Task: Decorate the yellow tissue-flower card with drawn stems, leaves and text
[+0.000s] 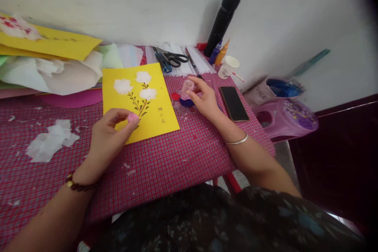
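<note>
Evidently, the left hand (113, 130), palm inward, pinches a pink wad (133, 118).

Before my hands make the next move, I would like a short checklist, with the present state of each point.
1. Left hand has the pink wad between its fingers: ok.
2. Right hand has hold of the pink container: ok.
3. Contents of that container known: cannot tell.
4. Scissors off the yellow sheet: ok.
5. Tablecloth free of scraps: not ok, some lie near the sheet.
</note>
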Available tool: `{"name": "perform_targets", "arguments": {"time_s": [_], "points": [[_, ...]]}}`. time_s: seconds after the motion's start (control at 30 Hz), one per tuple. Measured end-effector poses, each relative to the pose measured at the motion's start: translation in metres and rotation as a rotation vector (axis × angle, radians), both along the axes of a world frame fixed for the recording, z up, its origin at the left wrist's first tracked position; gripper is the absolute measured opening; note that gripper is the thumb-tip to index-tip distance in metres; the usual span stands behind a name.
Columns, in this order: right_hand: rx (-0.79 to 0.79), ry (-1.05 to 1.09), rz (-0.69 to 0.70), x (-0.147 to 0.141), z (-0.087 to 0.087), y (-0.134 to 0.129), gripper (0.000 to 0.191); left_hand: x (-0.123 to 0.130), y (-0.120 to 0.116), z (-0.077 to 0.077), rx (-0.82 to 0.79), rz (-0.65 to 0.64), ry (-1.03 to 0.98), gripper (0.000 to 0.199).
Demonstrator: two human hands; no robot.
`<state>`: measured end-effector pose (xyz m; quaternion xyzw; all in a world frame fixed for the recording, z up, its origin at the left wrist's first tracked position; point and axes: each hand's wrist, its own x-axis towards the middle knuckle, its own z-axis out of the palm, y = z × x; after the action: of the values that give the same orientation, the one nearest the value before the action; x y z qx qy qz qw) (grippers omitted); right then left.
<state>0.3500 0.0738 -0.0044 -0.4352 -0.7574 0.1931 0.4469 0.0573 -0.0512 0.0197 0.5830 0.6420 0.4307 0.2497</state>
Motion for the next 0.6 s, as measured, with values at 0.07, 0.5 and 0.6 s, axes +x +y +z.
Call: {"name": "perform_targets", "arguments": {"time_s": [0.07, 0.5, 0.6], "points": [[0.008, 0.002, 0.006, 0.0001, -0.0006, 0.0005, 0.048, -0.0008, 0.0001, -0.0005, -0.004, -0.003, 0.01, 0.024], [-0.001, -0.003, -0.009, -0.0002, -0.0012, 0.0013, 0.047, 0.0034, -0.0003, 0.0049, -0.022, 0.017, 0.013, 0.028], [-0.021, -0.016, -0.009, -0.0004, -0.0002, 0.0006, 0.048, 0.0018, 0.0, 0.0023, -0.005, 0.005, 0.041, 0.027]]}}
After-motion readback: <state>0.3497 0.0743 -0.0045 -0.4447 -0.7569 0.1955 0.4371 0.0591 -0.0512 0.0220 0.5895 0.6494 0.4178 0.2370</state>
